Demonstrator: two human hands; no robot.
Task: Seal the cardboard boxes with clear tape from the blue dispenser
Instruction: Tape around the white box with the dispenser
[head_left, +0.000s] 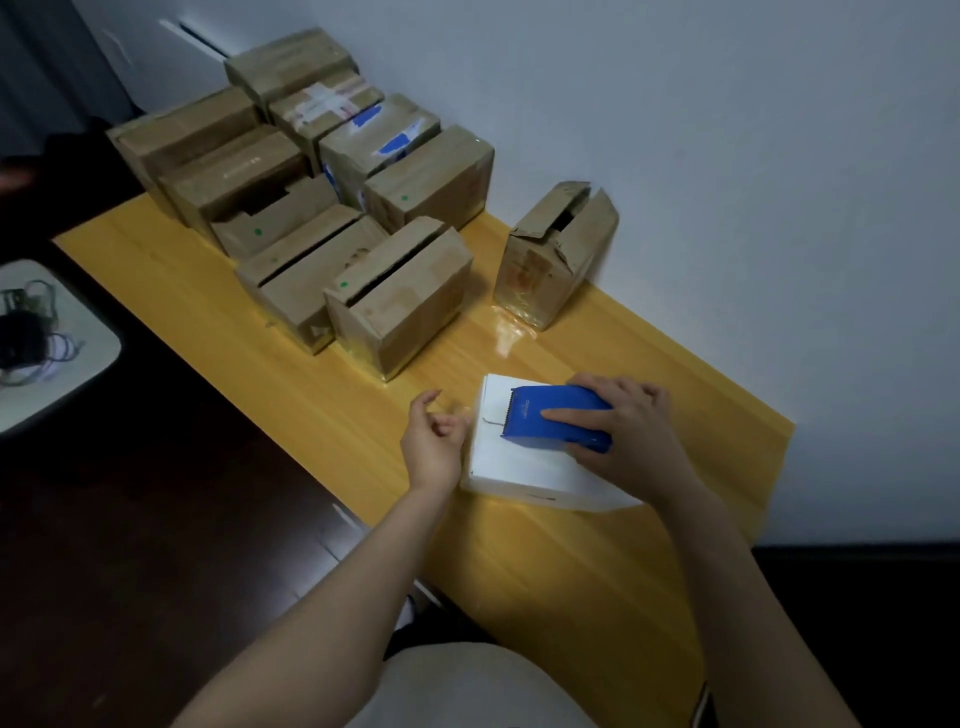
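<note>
Gripping the blue dispenser (535, 400) atop the white box (519, 467), my right hand (634, 431) should pull steadily, pressing flat; my left hand (434, 441) curls beside it, whether pinching anything I cannot tell.

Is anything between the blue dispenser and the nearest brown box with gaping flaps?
Nothing visible. The right hand holds the blue dispenser on the white box; only bare table lies between it and the nearest brown box. The left hand sits beside the white box.

The dispenser (558, 418) sits on a flat box (524, 467) (near edge), cardboard boxes (363, 208) clustered behind.
</note>
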